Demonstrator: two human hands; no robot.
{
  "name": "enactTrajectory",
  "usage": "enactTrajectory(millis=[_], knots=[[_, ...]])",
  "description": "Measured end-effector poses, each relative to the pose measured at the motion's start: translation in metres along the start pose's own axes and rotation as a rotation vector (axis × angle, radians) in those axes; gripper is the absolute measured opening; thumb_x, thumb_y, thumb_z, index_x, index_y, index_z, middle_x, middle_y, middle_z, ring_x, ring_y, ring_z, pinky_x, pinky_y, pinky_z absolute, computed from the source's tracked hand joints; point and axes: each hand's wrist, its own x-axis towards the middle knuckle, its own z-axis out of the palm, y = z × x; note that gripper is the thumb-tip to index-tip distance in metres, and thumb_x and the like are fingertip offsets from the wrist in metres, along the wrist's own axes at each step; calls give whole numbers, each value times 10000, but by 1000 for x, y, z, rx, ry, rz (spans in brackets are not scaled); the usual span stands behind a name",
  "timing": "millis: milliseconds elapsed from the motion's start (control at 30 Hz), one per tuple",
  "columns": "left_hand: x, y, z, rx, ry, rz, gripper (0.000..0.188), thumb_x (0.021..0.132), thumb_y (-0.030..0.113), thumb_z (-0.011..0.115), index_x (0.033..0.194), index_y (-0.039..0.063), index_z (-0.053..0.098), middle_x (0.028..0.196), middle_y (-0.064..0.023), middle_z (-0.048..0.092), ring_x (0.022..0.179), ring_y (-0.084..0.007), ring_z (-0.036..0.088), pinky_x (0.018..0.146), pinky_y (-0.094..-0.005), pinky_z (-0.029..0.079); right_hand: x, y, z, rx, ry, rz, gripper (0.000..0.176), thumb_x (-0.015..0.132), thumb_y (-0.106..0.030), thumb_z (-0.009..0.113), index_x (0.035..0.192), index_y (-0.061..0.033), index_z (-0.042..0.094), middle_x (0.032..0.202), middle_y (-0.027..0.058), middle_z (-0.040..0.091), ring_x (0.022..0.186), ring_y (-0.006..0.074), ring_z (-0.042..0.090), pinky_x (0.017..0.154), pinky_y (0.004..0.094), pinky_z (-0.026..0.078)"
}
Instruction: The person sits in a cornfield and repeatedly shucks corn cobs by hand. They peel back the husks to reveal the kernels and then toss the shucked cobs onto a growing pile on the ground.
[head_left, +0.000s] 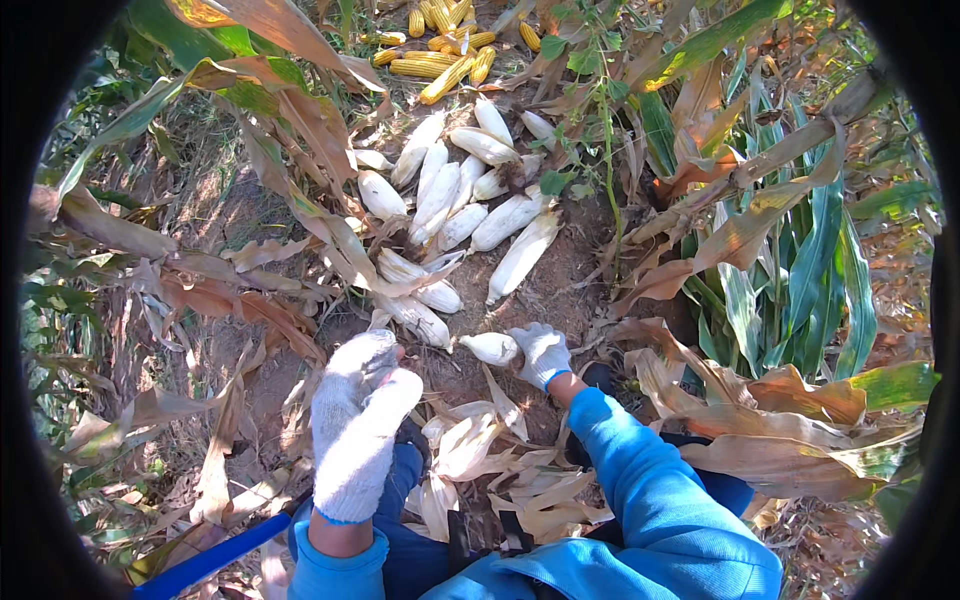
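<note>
My right hand (541, 354), in a white knit glove, grips one end of a white-husked ear of corn (489, 349) low over the soil. The ear's other end points left. My left hand (364, 420), gloved as well, is raised at the left above my leg, thumb close to its curled fingers. Whether anything sits inside that curl is hidden. Just beyond both hands lies a loose pile of ears in pale husks (435, 202). Farther off, at the top, are several bare yellow corn cobs (442, 64).
Torn dry husks (465, 450) litter the ground between my legs. Leaning maize stalks (735, 180) and dry leaves (795, 442) crowd the right, with more stalks (120, 229) at left. A blue pole (214, 559) slants in at lower left. A green weed (607, 135) stands beside the pile.
</note>
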Motion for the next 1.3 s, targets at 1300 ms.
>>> enactTrajectory(millis=[1300], knots=[[-154,-158,12,-502,-120,-413,353,941,217,620,1227,24,546,1055,-90,637,924,-214,638,800,-362,544,-231,-138,-42,1284,323,94,179,947,-69,513,1065,-6,632,979,57,662,880,126,572,799,273,473]])
